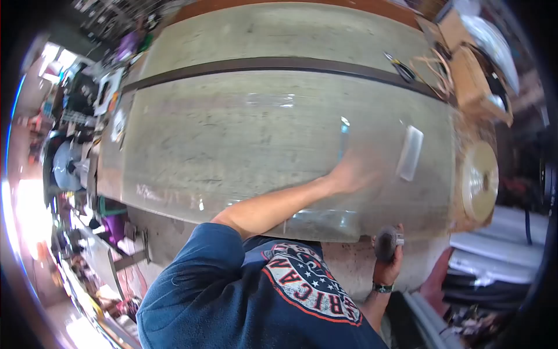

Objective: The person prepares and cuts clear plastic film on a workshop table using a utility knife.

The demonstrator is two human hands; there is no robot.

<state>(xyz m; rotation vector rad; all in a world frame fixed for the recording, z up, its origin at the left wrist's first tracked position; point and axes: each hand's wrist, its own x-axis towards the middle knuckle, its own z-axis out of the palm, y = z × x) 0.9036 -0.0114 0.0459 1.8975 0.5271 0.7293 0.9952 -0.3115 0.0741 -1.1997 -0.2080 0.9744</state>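
Observation:
My left hand [356, 168] reaches across my front over a tabletop covered in clear sheet [232, 145]. Motion smears its fingers. Just beyond it lies a slim blue tool [344, 138] with a shiny end. To its right rests a whitish, see-through strip [411, 153]. Down by the table's front edge, my right hand [388, 270] has its fingers wrapped around a dark round object [386, 243], whose kind I cannot tell. A band circles that wrist.
A dark bar [279, 63] spans the table's far part. Black-handled pliers [402, 68] lie near a cardboard box [472, 75] at the back right. On the right edge sits a large pale roll [480, 180]. Cluttered shelves [75, 116] stand to the left.

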